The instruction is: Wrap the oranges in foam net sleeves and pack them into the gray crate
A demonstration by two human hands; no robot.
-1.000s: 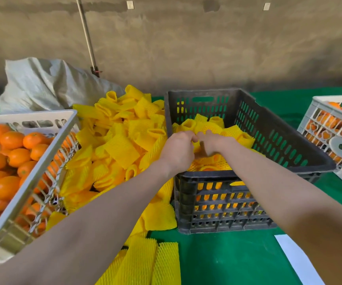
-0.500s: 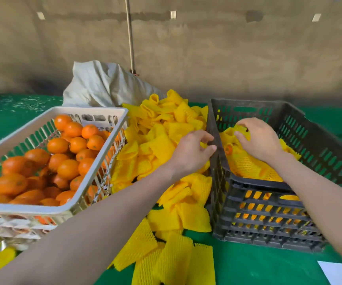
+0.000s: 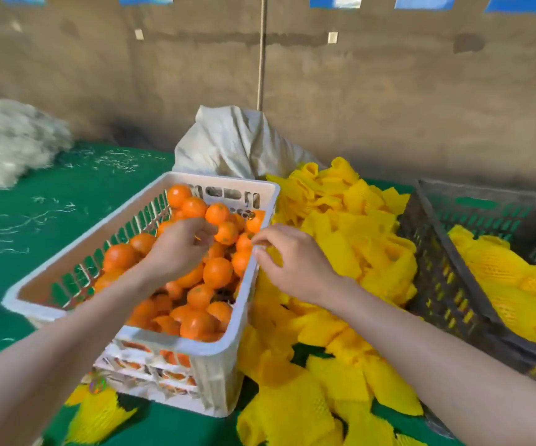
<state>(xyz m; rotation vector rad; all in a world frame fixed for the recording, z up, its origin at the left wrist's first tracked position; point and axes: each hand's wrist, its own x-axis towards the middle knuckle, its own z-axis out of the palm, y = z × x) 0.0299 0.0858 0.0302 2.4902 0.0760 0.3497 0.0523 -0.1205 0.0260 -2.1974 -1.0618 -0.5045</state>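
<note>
Left hand (image 3: 179, 249) over the white crate (image 3: 176, 344), fingers loosely curled above the oranges (image 3: 217, 272), nothing gripped as far as I see. Right hand (image 3: 295, 265) just right of that crate's rim, fingertips bent down on the sleeves (image 3: 340, 239): pinching one or only touching, can't tell. Oranges: firm, round, smooth, prob. some weight; cup one from the top w/ the whole hand, top layer looks loose. Sleeves: v. light, soft, stretchy foam; take by the open end & spread. Gray crate (image 3: 447, 284) far right, part-filled w/ wrapped fruit (image 3: 501, 268); sleeve pile lies btwn the crates, so carry over it. Sack (image 3: 234, 146) behind, green worktop (image 3: 50, 204) under all.
</note>
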